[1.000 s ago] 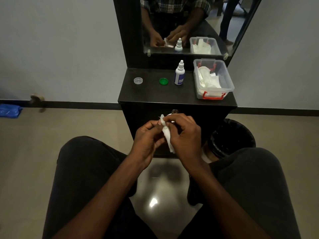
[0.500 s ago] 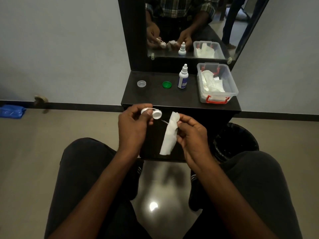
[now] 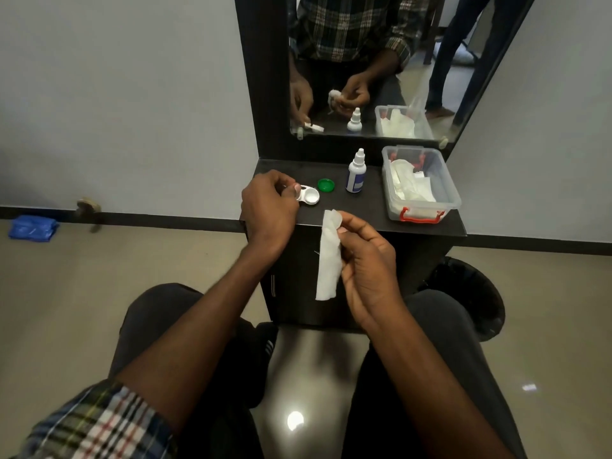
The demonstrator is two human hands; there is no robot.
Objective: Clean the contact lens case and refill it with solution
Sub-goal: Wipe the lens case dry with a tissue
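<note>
1. Contact lens case (image 3: 308, 195): white plastic, two joined wells, both uncapped. Held just above the bench (image 3: 364, 210) near its left front corner; whether it touches the surface cannot be told. Judged light, rigid and smooth, likely slippery if wet. Best taken by the rim of one well or the bridge between wells, leaving the open cup clear.
2. Left hand (image 3: 270, 207): fingers curled, thumb and fingertips pinching the left well of the case.
3. Right hand (image 3: 367, 260): thumb and fingers pinching a tissue (image 3: 329, 256) near its top, in front of the bench's front edge.
4. Tissue: white, folded, hanging limp. Judged soft, weightless, tears easily when damp; a twisted corner would reach into a well.
5. Solution bottle (image 3: 356, 175): small, white, dropper tip, upright toward the back edge, mid-bench. Judged light and squeezable; grip round the body.
6. Green cap (image 3: 326, 185): lies flat just left of the bottle, near the case. Small, easily knocked.
7. Clear plastic box (image 3: 453, 200): red clasps, at the right edge, holds more tissues.
</note>
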